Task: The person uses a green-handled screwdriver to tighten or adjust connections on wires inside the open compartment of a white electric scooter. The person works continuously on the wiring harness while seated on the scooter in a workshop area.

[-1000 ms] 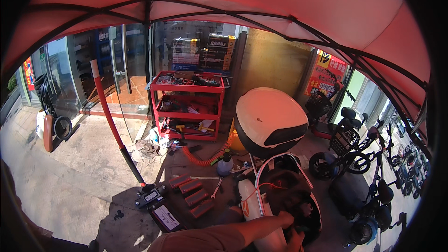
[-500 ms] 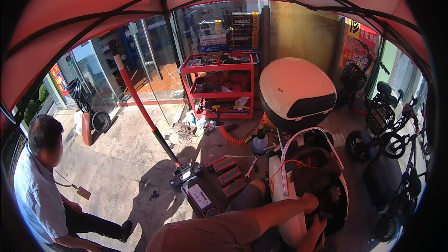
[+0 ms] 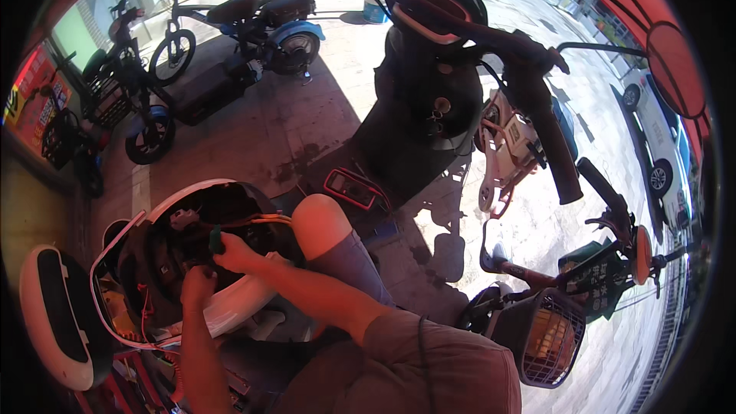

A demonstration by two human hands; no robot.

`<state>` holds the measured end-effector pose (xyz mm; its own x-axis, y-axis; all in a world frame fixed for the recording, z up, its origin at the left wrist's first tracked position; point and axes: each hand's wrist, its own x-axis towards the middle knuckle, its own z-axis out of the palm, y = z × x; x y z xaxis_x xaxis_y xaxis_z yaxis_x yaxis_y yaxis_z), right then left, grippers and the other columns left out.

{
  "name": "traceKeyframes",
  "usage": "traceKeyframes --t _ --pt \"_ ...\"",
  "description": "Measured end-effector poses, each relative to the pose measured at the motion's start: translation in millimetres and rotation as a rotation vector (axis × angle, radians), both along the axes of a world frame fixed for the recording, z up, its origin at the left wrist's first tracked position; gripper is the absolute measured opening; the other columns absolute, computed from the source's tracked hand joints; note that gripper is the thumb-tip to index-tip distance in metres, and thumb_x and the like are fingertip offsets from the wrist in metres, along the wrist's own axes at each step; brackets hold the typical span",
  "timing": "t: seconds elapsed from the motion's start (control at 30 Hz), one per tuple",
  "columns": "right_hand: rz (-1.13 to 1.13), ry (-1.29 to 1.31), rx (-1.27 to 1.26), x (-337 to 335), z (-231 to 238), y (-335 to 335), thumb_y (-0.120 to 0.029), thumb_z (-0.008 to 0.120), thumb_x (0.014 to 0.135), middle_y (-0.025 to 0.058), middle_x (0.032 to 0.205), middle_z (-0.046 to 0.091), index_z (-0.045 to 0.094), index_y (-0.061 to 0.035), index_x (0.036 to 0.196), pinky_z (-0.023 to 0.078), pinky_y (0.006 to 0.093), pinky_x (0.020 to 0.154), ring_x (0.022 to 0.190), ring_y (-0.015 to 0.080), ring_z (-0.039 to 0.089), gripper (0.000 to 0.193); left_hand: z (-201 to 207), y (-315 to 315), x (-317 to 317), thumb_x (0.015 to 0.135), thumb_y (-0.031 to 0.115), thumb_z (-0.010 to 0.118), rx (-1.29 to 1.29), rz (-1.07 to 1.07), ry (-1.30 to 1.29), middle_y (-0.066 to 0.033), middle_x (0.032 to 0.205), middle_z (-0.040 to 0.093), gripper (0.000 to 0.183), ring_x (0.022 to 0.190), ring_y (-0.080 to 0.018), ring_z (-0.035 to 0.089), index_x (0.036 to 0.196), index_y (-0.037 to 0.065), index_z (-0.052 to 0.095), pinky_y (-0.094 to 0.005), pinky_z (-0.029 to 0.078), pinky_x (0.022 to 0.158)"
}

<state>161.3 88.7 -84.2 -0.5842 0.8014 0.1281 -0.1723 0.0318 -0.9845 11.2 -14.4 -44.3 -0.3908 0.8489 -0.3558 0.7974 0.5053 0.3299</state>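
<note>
Both my hands are inside the open under-seat space [image 3: 253, 218] of a white scooter [image 3: 238, 303]. My right hand [image 3: 239, 254] reaches in from the right, its fingers closed round a small dark green piece [image 3: 217, 238]; the rest of that piece is hidden. Just left of it and lower, my left hand [image 3: 199, 285] is closed, fingertips down in the dark opening, and what it grips does not show. Orange cables [image 3: 264, 220] run along the far side of the space. A thin red wire [image 3: 146, 303] hangs near the left rim.
Beyond my bare knee [image 3: 322, 222] lies a red-framed multimeter [image 3: 353, 188]. The scooter's dark front and handlebar [image 3: 460, 27] rise ahead. A white-and-black tail box [image 3: 61, 314] stands at left. Parked electric bikes [image 3: 222, 27] are behind, a vehicle with a basket [image 3: 548, 337] at right.
The view has swung far to the right, from the tool cart and a standing person to the scooter's front and the street. Both hands stay in the under-seat space.
</note>
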Motion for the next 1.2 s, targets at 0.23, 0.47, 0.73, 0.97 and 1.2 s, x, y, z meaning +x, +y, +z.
traceKeyframes --t 0.23,0.47,0.73,0.97,1.2 --pt "-0.058 -0.011 -0.046 0.5 -1.0 -1.8 -0.007 0.070 0.079 0.0160 0.098 0.069 0.062 -0.0030 0.110 0.053 0.0398 0.083 0.093 0.0265 0.067 0.032 -9.4 2.9 -19.0 0.086 0.020 0.073 -0.056 -0.126 -0.071 -0.0236 0.091 0.074 0.023 0.086 -0.0374 0.073 0.098 0.001 0.077 -0.0441 0.055 0.078" --pt "0.294 0.080 -0.327 1.5 -36.4 20.0 0.006 0.065 0.085 0.0047 0.081 0.061 0.057 -0.0056 0.110 0.051 0.0291 0.060 0.067 0.0149 0.061 0.029 20.2 0.8 36.2 0.086 0.025 0.070 -0.077 0.213 0.050 -0.0187 0.112 0.075 0.028 0.108 -0.0382 0.071 0.106 0.008 0.078 -0.0501 0.058 0.090" --pt "0.260 0.045 -0.319 8.0 -19.3 24.4 0.007 0.063 0.087 0.0050 0.083 0.059 0.055 -0.0039 0.113 0.049 0.0274 0.061 0.067 0.0140 0.058 0.029 41.1 -2.5 52.6 0.074 0.012 0.073 0.046 0.266 0.098 -0.0176 0.105 0.077 0.028 0.102 -0.0355 0.074 0.101 0.005 0.079 -0.0480 0.061 0.079" --pt "0.223 -0.023 -0.298 10.9 -15.8 24.1 0.005 0.065 0.087 0.0026 0.082 0.057 0.056 -0.0037 0.111 0.045 0.0249 0.058 0.065 0.0114 0.054 0.027 27.9 0.7 48.4 0.073 0.007 0.072 0.078 0.264 0.071 -0.0192 0.101 0.077 0.022 0.102 -0.0365 0.074 0.094 0.005 0.080 -0.0467 0.061 0.079" --pt "0.313 -0.021 -0.267 16.0 -12.1 25.4 0.005 0.063 0.089 0.0020 0.084 0.057 0.057 -0.0051 0.113 0.047 0.0245 0.060 0.067 0.0113 0.056 0.027 16.5 2.8 45.6 0.071 0.007 0.073 0.157 0.268 0.093 -0.0174 0.097 0.077 0.019 0.098 -0.0348 0.075 0.088 0.006 0.080 -0.0459 0.061 0.078"
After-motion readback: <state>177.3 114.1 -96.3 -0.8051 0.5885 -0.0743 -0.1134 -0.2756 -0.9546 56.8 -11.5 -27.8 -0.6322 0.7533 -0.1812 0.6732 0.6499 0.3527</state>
